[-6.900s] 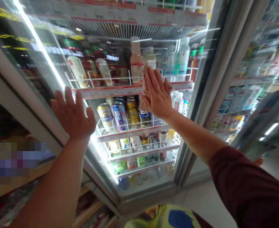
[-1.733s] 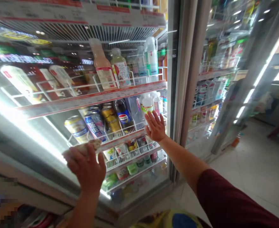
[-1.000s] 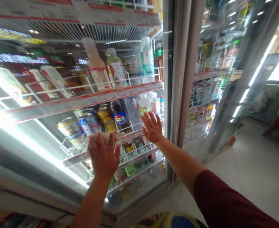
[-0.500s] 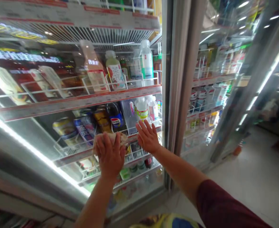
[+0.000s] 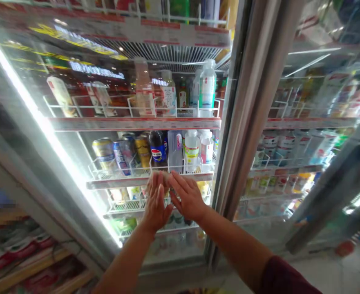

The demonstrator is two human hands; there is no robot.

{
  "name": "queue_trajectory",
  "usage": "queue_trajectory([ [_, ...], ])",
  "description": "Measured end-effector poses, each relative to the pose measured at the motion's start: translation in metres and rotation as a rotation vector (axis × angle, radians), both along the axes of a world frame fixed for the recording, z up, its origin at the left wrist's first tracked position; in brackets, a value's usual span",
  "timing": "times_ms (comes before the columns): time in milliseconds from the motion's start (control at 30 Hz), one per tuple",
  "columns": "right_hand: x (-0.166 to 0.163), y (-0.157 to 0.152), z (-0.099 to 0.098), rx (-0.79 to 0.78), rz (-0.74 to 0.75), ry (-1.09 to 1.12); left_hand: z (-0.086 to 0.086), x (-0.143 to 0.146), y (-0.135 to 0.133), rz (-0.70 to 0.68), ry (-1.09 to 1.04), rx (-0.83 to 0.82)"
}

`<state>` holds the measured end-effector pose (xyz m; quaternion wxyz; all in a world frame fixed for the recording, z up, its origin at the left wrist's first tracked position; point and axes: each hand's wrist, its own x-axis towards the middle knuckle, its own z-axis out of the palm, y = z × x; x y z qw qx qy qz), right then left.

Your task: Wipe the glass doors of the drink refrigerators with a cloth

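Note:
My left hand (image 5: 155,204) lies against the glass door (image 5: 84,85) of a drinks fridge, pressing a beige cloth (image 5: 165,176) to the pane; only an edge of the cloth shows past my fingertips. My right hand (image 5: 188,197) rests flat on the same glass just to the right, fingers spread, almost touching the left hand. Both hands sit at the height of the shelf rail (image 5: 118,182) below the cans. Behind the glass stand cans (image 5: 103,152), a dark cola bottle (image 5: 158,148) and white bottles (image 5: 192,149).
A metal door frame (image 5: 253,102) runs up right of my hands, with a second glass-fronted fridge (image 5: 305,122) beyond it. Low wooden shelves with packets (image 5: 26,249) stand at the lower left. Pale floor tiles (image 5: 345,269) show at the lower right.
My left hand has slid the cloth rightward across the glass until it meets my right hand. The right hand has moved slightly down and left. The view has swung to the right.

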<state>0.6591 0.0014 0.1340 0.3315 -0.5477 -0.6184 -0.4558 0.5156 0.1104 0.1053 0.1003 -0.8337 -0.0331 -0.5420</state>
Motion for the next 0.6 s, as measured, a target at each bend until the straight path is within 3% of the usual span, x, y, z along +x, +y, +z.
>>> queue_trajectory([
  [167,0.003,0.004,-0.008,0.059,0.048,-0.006,-0.010,0.010,-0.027,0.029,-0.027,-0.034],
  [267,0.016,-0.003,-0.015,0.081,0.081,-0.058,-0.007,-0.013,-0.015,0.088,-0.027,-0.005],
  [367,0.034,-0.021,-0.003,0.116,0.076,-0.084,0.013,-0.059,0.023,0.208,-0.054,0.022],
  [500,0.063,-0.042,0.030,0.287,-0.009,0.006,0.042,-0.117,0.090,0.426,-0.128,-0.061],
  [600,0.068,-0.043,0.033,0.382,-0.052,0.024,0.043,-0.135,0.129,0.508,-0.132,-0.141],
])
